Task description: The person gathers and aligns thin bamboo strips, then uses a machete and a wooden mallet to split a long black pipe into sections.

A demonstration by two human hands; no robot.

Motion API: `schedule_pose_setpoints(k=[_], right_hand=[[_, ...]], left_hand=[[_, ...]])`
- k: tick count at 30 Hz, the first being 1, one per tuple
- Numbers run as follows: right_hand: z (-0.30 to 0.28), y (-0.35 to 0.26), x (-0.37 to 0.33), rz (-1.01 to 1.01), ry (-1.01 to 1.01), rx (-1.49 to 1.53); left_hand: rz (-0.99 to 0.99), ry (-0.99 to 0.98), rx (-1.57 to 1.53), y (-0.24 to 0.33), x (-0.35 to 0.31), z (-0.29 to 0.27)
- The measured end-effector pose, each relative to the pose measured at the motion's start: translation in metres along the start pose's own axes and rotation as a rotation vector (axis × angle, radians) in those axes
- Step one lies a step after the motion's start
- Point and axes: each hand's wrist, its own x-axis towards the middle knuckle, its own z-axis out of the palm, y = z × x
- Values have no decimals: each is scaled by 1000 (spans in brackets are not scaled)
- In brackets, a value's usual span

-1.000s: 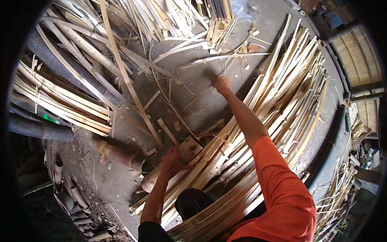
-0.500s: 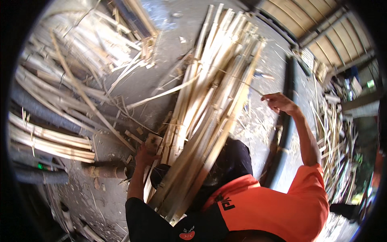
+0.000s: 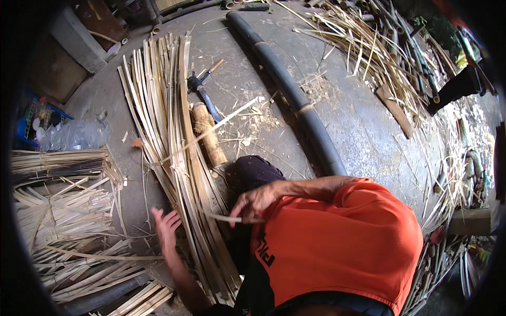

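A long bundle of split bamboo strips point(image 3: 153, 100) lies in front of me, its near end against my body. Around its middle runs a thin bamboo strip point(image 3: 211, 132), whose pale end sticks out to the right over the floor. My right hand point(image 3: 257, 202) is close to my orange shirt, fingers closed on the other end of a thin strip that reaches back to the bundle. Left of the bundle, my left hand point(image 3: 167, 225) has its fingers spread and holds nothing. Whether it touches the strips I cannot tell.
Right of the bundle lie a short bamboo section point(image 3: 210, 138) and a dark-bladed tool point(image 3: 210, 103). A long dark bamboo pole point(image 3: 284, 84) crosses the floor. Tied strip bundles point(image 3: 63, 210) lie at left, loose strips point(image 3: 353, 42) at upper right, and a plastic bag point(image 3: 74, 136) at far left.
The view has swung to the right. My right hand has drawn in from out at the right to beside my body. My left hand has come away from the wooden block, fingers now spread.
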Motion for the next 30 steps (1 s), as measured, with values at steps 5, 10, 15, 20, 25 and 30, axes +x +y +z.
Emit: schedule_pose_setpoints(k=[5,10,15,20,25,30], right_hand=[[58,6,1,-47,-61,-288],[10,-43,-20,-178,597,-601],[-147,49,30,52,1195,-1433],[-86,92,60,19,689,-955],[-10,15,34,3,543,417],[-33,-20,-29,-246,484,319]], left_hand=[[-104,-183,-287,-42,48,66],[134,173,-304,-41,36,121],[216,108,-336,-63,20,146],[146,245,-329,-68,23,154],[333,409,-717,-21,20,191],[623,-151,-626,42,-11,233]])
